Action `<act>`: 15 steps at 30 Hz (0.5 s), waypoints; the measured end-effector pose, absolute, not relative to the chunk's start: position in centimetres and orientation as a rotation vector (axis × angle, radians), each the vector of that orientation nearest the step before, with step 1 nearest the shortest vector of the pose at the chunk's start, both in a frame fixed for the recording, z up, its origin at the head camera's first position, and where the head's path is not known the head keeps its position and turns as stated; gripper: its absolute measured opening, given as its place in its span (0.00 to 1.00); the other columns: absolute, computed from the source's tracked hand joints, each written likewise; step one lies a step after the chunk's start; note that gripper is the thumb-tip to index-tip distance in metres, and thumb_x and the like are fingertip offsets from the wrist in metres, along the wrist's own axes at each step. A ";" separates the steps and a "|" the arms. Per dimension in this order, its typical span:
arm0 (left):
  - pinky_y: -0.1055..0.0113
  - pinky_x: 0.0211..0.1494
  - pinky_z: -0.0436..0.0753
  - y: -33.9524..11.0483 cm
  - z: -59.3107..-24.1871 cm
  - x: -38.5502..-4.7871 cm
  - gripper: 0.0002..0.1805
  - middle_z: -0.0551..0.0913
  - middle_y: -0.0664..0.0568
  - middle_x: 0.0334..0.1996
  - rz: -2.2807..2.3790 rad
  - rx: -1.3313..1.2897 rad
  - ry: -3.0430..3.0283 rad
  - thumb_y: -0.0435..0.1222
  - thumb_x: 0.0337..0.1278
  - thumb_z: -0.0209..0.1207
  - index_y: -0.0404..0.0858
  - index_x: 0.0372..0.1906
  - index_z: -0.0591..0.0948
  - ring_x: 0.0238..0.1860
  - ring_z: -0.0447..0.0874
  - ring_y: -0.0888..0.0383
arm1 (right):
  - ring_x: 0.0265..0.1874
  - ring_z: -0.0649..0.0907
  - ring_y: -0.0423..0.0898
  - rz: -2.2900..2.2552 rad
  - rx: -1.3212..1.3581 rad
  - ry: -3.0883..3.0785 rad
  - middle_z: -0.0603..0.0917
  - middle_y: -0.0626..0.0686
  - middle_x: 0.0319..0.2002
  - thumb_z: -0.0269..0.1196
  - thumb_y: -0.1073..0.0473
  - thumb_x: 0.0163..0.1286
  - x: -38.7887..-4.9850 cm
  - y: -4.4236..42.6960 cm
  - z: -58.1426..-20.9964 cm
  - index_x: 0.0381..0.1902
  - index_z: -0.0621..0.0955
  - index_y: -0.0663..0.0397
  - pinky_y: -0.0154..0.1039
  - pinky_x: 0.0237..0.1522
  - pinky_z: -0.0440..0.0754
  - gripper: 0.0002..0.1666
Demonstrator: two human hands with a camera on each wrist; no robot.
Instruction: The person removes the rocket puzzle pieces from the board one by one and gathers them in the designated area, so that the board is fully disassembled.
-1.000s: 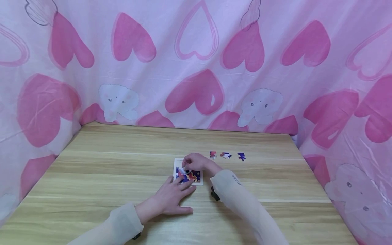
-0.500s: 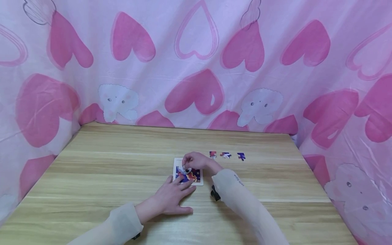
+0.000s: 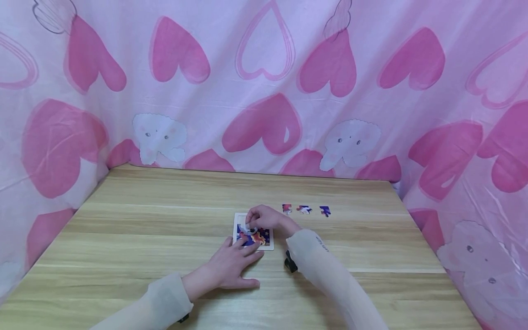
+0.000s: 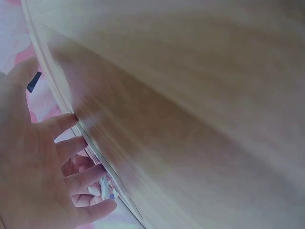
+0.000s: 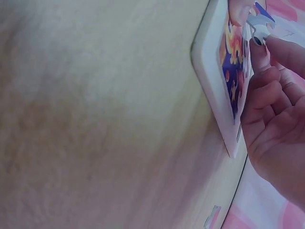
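A small jigsaw puzzle in a white frame [image 3: 236, 223] lies flat on the table. Its lower part is filled with purple and orange pieces. Over its upper left area, my right hand [image 3: 264, 217] pinches a jigsaw piece [image 5: 260, 27] between thumb and index finger; in the right wrist view the piece is tilted up. My left hand [image 3: 234, 266] is spread flat, palm down, with its fingertips resting on the frame's near left side. In the left wrist view those fingers [image 4: 88, 176] look nearly straight. My right hand covers part of the frame in the head view.
Three loose jigsaw pieces lie in a row right of the frame: a red and white one [image 3: 287, 209], a white and purple one [image 3: 305, 210] and a purple one [image 3: 325, 211]. A pink heart-patterned curtain [image 3: 264, 123] surrounds the wooden table [image 3: 165, 197].
Both hands stay almost in place. The right hand and the pinched piece shift only very slightly over the frame; the three loose pieces have not moved.
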State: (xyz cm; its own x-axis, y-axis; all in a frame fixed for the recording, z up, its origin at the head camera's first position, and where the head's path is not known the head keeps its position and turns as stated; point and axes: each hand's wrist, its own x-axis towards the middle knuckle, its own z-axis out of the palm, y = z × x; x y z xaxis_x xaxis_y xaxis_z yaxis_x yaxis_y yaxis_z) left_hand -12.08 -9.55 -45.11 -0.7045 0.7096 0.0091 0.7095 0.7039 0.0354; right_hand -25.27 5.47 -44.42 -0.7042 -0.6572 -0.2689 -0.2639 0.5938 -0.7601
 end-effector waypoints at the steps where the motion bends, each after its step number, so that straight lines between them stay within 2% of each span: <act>1: 0.41 0.53 0.59 -9.5 -45.1 -12.1 0.39 0.62 0.54 0.62 0.056 1.205 2.896 0.68 0.47 0.39 0.51 0.62 0.67 0.60 0.58 0.45 | 0.25 0.76 0.41 -0.978 -0.720 2.283 0.79 0.48 0.25 0.58 0.64 0.60 -25.2 5.5 -44.4 0.32 0.78 0.56 0.34 0.35 0.72 0.02; 10: 0.41 0.52 0.59 -9.5 -45.1 -12.1 0.39 0.62 0.54 0.63 0.044 1.198 2.904 0.68 0.47 0.39 0.51 0.61 0.67 0.59 0.59 0.45 | 0.31 0.77 0.40 -0.952 -0.682 2.297 0.80 0.44 0.28 0.58 0.62 0.61 -24.9 5.4 -44.4 0.36 0.81 0.49 0.39 0.43 0.69 0.07; 15: 0.41 0.52 0.59 -9.6 -45.2 -12.0 0.39 0.61 0.53 0.63 0.054 1.210 2.909 0.68 0.47 0.40 0.51 0.61 0.67 0.60 0.59 0.45 | 0.33 0.77 0.40 -0.957 -0.701 2.299 0.80 0.43 0.31 0.58 0.60 0.61 -25.0 5.5 -44.5 0.35 0.82 0.47 0.40 0.44 0.69 0.06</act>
